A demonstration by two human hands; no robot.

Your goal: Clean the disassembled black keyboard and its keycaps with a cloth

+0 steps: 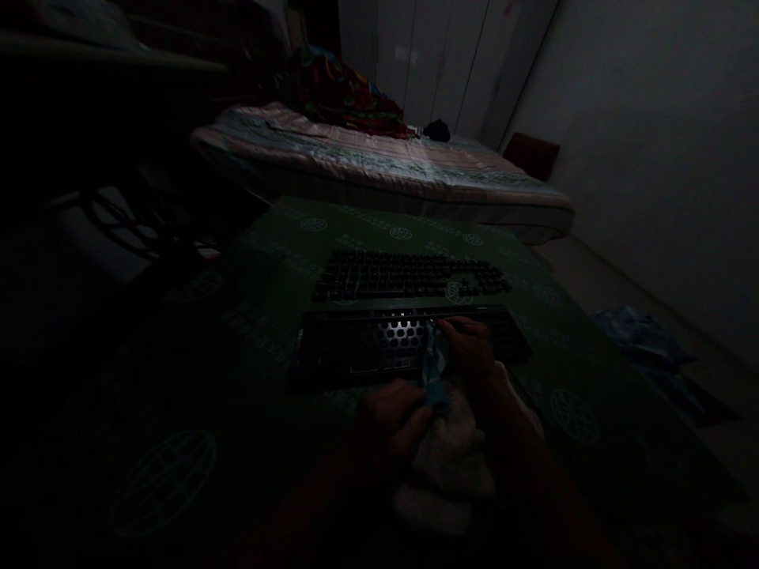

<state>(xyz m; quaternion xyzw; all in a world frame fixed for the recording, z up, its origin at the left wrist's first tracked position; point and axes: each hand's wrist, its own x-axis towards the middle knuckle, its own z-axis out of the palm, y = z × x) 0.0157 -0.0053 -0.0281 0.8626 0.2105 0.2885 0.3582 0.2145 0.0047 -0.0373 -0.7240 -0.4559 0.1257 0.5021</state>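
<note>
A black keyboard base (349,344) with its key caps off lies across the table, and light glints on the holes near its middle. Behind it, the loose black key caps (409,276) are laid out in keyboard order. My right hand (468,344) pinches the upper end of a blue cloth (436,375) over the base. The cloth's lower end is at the closed fingers of my left hand (394,415), just in front of the base. Under my wrists sits a crumpled whitish cloth (454,450). Dim light hides the finer finger detail.
The table is covered by a green sheet (254,363) with globe prints. Beyond it stands a bed (415,170) with a red patterned blanket (344,95). Dark furniture with a wheel (127,221) is at the left. A bluish bundle (640,336) lies on the floor at right.
</note>
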